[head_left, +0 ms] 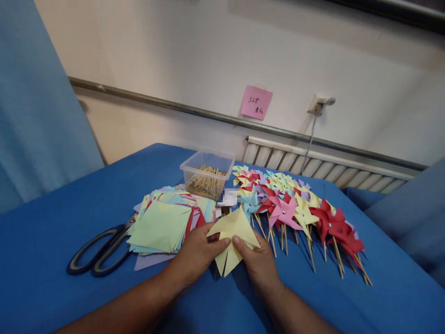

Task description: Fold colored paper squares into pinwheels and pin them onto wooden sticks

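Item: yellow paper piece (232, 239), partly folded into points, held just above the worktop (52, 222) near its front edge. Your left hand (196, 255) pinched its left side between thumb and fingers; your right hand (257, 262) pinched its lower right. Left of it lay a stack of coloured paper squares (163, 225), with scissors (100, 253) beside it. Toward the far edge stood a clear tub of wooden sticks (206, 174). To the right lay rows of finished pinwheels (299, 208).

Bare blue table (52, 241) leftward beyond scissors (100, 253); pinwheels (302, 208) crowding the right.
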A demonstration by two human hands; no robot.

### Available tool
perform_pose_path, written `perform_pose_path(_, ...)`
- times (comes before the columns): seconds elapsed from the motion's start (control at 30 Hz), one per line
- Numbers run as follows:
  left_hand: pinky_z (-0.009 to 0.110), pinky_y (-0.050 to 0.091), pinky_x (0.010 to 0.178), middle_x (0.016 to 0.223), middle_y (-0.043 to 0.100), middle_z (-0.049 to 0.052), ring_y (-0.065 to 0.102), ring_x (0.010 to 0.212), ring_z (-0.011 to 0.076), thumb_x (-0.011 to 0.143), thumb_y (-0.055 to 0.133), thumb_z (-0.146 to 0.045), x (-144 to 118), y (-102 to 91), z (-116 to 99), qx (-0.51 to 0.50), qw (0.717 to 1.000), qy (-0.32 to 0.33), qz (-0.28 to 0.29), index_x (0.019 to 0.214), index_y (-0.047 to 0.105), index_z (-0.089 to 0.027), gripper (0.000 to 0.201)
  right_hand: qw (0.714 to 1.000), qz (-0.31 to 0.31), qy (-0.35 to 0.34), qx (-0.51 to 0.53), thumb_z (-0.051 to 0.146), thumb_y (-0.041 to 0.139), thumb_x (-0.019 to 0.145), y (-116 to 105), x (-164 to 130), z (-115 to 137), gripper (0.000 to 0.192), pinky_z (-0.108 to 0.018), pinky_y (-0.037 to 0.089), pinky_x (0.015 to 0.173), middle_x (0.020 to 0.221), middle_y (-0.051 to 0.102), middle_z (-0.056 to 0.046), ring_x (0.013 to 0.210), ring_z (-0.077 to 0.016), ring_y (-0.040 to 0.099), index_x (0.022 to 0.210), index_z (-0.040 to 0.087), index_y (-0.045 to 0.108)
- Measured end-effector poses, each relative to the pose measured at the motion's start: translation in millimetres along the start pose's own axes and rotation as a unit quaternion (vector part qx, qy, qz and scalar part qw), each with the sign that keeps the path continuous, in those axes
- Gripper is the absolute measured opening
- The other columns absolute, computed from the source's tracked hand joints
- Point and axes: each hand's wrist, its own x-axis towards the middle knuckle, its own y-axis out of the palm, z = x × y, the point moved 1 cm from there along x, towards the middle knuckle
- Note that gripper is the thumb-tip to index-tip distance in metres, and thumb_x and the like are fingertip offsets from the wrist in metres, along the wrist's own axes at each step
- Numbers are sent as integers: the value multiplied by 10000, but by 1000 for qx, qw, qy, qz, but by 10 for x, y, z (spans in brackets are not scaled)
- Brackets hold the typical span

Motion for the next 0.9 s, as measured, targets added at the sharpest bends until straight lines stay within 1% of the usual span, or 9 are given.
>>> perform_pose_path(0.17, 341, 534, 714, 870, 760, 74, 704, 792, 258, 593, 776, -234, -3, -9, 20, -13, 1000, 8, 12, 1057, 634, -143, 494, 1000, -17, 9, -3, 349, 777, 678, -5, -14, 22, 387, -361, 551, 656, 842, 748, -63, 727, -247, 703, 1017, 191, 679)
perform_pose_path(0.3, 320, 529, 687, 843, 758, 74, 698, 770, 247, 597, 782, -241, 33, -38, 63, 9, 1000, 21, 3, 1018, 655, -139, 452, 999, -31, 7, -19, 366, 786, 656, -2, 3, 20, 381, -359, 543, 618, 788, 741, -62, 647, -239, 690, 968, 173, 685)
perform_pose_path(0.43, 321, 530, 675, 814, 753, 78, 693, 718, 233, 609, 778, -242, 52, -47, 67, -4, 1000, 20, -6, 1030, 662, -129, 451, 1000, -6, -1, -26, 381, 765, 679, 9, 7, 13, 353, -344, 531, 609, 779, 726, -55, 638, -223, 672, 956, 180, 679)
perform_pose_path(0.5, 318, 530, 681, 841, 752, 91, 693, 734, 233, 638, 755, -236, 45, -46, 41, -33, 999, 23, -5, 1065, 652, -120, 454, 999, 7, -22, -45, 376, 738, 718, 6, -1, 17, 326, -309, 515, 585, 768, 707, -39, 619, -190, 648, 975, 191, 661)
perform_pose_path(0.57, 318, 532, 691, 878, 749, 108, 693, 754, 235, 680, 717, -225, 36, -51, 0, -67, 997, 36, 1, 1092, 640, -110, 435, 995, 1, -62, -73, 355, 720, 744, 2, -16, 28, 328, -265, 489, 548, 726, 665, -4, 576, -146, 605, 1024, 213, 626)
perform_pose_path(0.67, 317, 538, 682, 922, 744, 128, 694, 748, 236, 713, 677, -202, 25, -72, -62, -100, 994, 42, 9, 1094, 637, -99, 397, 987, -20, -128, -95, 311, 707, 761, 12, -52, 46, 447, -243, 483, 570, 717, 585, 43, 560, -104, 555, 1169, 277, 528)
perform_pose_path(0.73, 314, 541, 656, 937, 741, 133, 695, 730, 235, 712, 674, -194, 16, -85, -93, -110, 993, 45, 9, 1096, 635, -99, 397, 983, -2, -152, -106, 285, 671, 792, 29, -86, 47, 527, -261, 488, 625, 825, 594, 29, 598, -97, 559, 1263, 323, 439)
perform_pose_path(0.8, 313, 542, 623, 942, 741, 131, 693, 719, 238, 706, 679, -193, 3, -90, -114, -115, 992, 51, 10, 1107, 628, -106, 414, 975, 33, -162, -146, 256, 627, 823, 38, -121, 39, 527, -272, 481, 651, 875, 608, 9, 629, -105, 568, 1297, 333, 411)
perform_pose_path(0.9, 315, 536, 628, 922, 743, 122, 690, 725, 238, 708, 679, -200, -17, -83, -127, -118, 991, 52, 16, 1096, 635, -104, 402, 948, 78, -178, -253, 197, 597, 826, 21, -160, 27, 408, -277, 466, 667, 791, 623, 0, 682, -140, 586, 1220, 280, 533)
